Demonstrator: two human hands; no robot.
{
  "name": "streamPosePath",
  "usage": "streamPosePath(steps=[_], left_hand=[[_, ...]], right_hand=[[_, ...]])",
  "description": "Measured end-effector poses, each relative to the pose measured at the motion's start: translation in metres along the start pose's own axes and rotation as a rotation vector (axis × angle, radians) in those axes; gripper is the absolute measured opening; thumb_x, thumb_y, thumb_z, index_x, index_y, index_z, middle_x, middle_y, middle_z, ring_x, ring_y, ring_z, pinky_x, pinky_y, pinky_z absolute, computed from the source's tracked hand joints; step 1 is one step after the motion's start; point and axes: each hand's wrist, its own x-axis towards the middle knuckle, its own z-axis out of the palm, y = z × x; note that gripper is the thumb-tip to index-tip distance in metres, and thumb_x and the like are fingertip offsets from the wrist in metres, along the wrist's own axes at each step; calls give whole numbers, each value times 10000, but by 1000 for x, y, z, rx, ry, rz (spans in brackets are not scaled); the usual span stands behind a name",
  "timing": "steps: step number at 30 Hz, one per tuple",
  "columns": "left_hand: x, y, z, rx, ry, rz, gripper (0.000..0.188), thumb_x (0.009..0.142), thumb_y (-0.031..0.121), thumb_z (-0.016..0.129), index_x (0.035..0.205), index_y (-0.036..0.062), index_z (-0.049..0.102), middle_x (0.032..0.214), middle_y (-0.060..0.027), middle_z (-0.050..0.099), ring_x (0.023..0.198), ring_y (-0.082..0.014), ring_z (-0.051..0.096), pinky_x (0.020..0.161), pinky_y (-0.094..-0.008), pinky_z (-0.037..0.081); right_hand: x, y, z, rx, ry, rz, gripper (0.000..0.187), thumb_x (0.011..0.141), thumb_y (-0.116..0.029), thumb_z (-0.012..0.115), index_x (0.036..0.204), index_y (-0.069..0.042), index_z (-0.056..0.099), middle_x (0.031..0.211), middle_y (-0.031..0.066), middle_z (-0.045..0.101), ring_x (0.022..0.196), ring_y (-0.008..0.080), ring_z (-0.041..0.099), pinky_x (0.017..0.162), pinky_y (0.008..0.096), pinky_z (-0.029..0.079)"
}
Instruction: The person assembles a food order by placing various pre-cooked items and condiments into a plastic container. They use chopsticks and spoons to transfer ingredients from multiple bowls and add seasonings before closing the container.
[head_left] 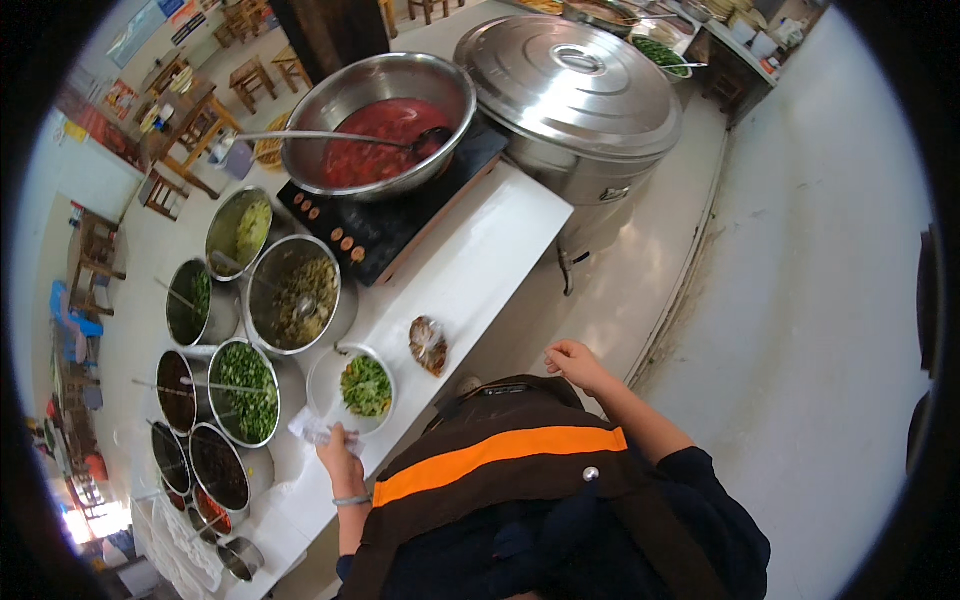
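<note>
My left hand [343, 455] is closed on a crumpled clear plastic bag [314, 431] beside a white round tub [322, 383]. Chopped greens [366, 386] lie in the tub, and its rim is just beyond my fingers. A clear bag of brown food [428, 346] rests on the white counter [470, 270] to the right of the tub. Over the floor, right of the counter, my right hand [578, 363] hangs in the air with its fingers curled together. Whether anything small is between those fingers is hidden.
Several steel pots [245, 390] with chopped toppings and spoons crowd the counter's left. Farther back, a big steel bowl of red soup [385, 130] with a ladle [330, 135] stands on a black cooker [400, 235]. A large lidded steel pot [580, 90] stands beyond it.
</note>
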Motion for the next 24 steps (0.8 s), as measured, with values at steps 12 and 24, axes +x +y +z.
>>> streamPosePath(steps=[12,24], left_hand=[[-35,32,67,88,673,440,311,913,292,601,812,12,510,701,-63,533,609,-138,478,557,-306,408],[-227,-53,470,415,-607,485,194,948,72,496,1059,-43,608,942,-109,677,881,-173,638,833,-311,491]], right_hand=[[26,5,-214,-63,107,43,304,914,-308,557,1026,-27,588,902,48,631,774,125,612,659,272,469],[45,36,-426,190,274,-46,278,925,-284,551,1042,-36,589,904,41,626,807,125,604,673,255,455]])
